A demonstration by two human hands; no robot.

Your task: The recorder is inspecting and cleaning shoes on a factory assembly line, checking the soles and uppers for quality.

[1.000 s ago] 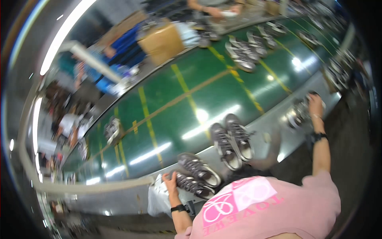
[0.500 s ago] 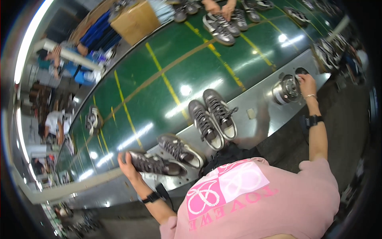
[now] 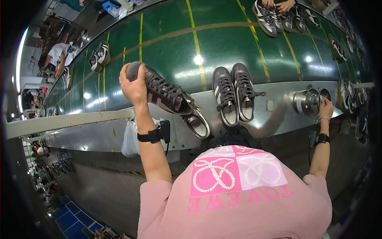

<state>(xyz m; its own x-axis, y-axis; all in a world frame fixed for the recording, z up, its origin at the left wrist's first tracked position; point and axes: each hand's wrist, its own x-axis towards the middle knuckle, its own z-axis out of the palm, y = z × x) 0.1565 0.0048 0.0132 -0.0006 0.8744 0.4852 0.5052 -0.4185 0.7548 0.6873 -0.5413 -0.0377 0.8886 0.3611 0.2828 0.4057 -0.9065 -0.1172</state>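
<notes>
My left hand [image 3: 134, 85] is closed round the toe of a dark grey lace-up sneaker [image 3: 165, 89], lifted with its opening toward me. Partly covered by it, the matching sneaker [image 3: 198, 122] rests on the metal edge. A second pair, a left sneaker [image 3: 225, 95] and a right sneaker [image 3: 243, 92], stands side by side in front of me, toes pointing away. At the far right my right hand [image 3: 326, 106] has its fingers pinched beside a round metal pot [image 3: 305, 101] and a dark round lid or cup [image 3: 324, 95]. What the fingers hold is too small to make out.
A green conveyor belt [image 3: 171, 47] with yellow lines runs along the metal ledge [image 3: 278, 99]. Another person's hands [image 3: 284, 6] handle sneakers [image 3: 266, 18] at the far side. A white rail [image 3: 71, 121] and a plastic bag [image 3: 129, 139] are at the left.
My left hand has raised the sneaker from beside its mate and tilted it toe-up. The view has turned; my right hand stays at the pot.
</notes>
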